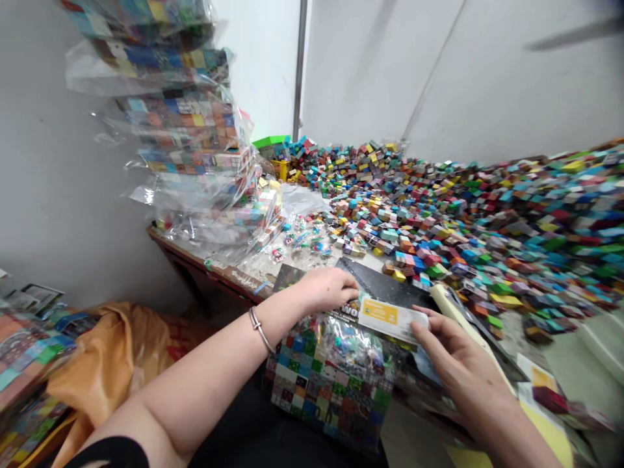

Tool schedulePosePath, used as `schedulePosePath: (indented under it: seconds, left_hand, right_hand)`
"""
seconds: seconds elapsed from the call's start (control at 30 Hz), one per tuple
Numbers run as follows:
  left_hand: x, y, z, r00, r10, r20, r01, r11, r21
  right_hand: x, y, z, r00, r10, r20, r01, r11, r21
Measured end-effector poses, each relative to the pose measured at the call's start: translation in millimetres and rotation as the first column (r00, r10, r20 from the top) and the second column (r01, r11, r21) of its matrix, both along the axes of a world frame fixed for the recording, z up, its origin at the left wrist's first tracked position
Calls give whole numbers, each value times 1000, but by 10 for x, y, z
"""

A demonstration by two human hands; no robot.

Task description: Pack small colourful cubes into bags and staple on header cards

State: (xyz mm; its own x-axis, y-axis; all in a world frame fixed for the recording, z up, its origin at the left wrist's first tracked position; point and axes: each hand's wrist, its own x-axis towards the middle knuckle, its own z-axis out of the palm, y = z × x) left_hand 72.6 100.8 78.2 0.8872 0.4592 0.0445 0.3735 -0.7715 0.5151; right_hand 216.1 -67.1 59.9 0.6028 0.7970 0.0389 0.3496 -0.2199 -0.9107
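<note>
My right hand (451, 341) pinches a white-and-yellow printed card (385, 315) between thumb and fingers. Close to the card's left end is my left hand (329, 288), its fingers curled downward over a black printed sheet (292, 276) with large pale lettering. What those fingers grip, if anything, is hidden. Below both hands, a clear plastic bag (331, 390) packed with small patterned cubes stands at the table's near edge, partly over my lap. Its top looks crinkled and shiny, with small colourful pieces showing through.
Loose coloured blocks (419, 214) spread in a large heap across the table toward the wall. A tall stack of bagged blocks (185, 130) rises at the left. An orange sack (97, 364) lies lower left. Yellow paper (546, 429) is at lower right.
</note>
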Motion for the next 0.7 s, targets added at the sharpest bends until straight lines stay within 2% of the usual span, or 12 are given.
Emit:
schedulePosePath:
  seconds: [0.23, 0.7]
  left_hand:
    - [-7, 10, 24, 1000, 3, -4, -3, 1000, -27]
    - [1, 54, -51, 999, -17, 29, 19, 999, -40]
  right_hand:
    - [-26, 13, 34, 999, -16, 51, 18, 999, -39]
    - [-65, 16, 67, 999, -35, -17, 34, 998, -50]
